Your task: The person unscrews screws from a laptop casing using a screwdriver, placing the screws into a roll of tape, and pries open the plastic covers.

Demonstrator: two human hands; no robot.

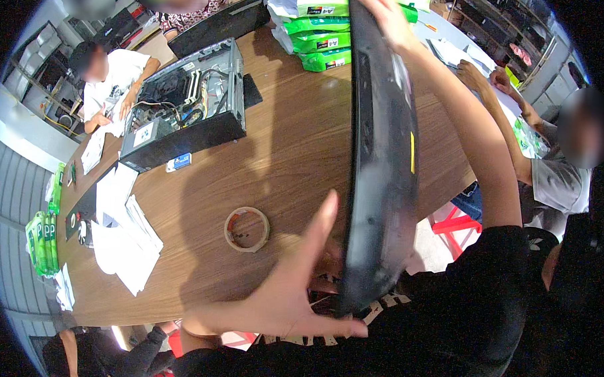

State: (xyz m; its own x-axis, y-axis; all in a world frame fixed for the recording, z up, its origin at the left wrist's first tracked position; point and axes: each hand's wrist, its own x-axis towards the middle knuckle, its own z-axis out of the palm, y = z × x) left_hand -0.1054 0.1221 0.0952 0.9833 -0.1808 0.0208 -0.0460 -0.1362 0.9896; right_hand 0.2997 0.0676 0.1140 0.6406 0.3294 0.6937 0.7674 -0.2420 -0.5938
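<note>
Two hands held a long black panel (383, 158) on edge above the brown desk (290, 141): the left hand (292, 288) was spread wide under its near end, fingers (321, 219) splayed against it instead of wrapped round, and the right hand (388, 19) gripped the far top edge. With so loose a hold below, the panel might have slipped and struck the tape roll (247, 229) or the desk. An opened computer case (185, 108) lay beyond, apparently holding cables and boards, though blur hid the details. Green paper packs (320, 36) were stacked further off.
</note>
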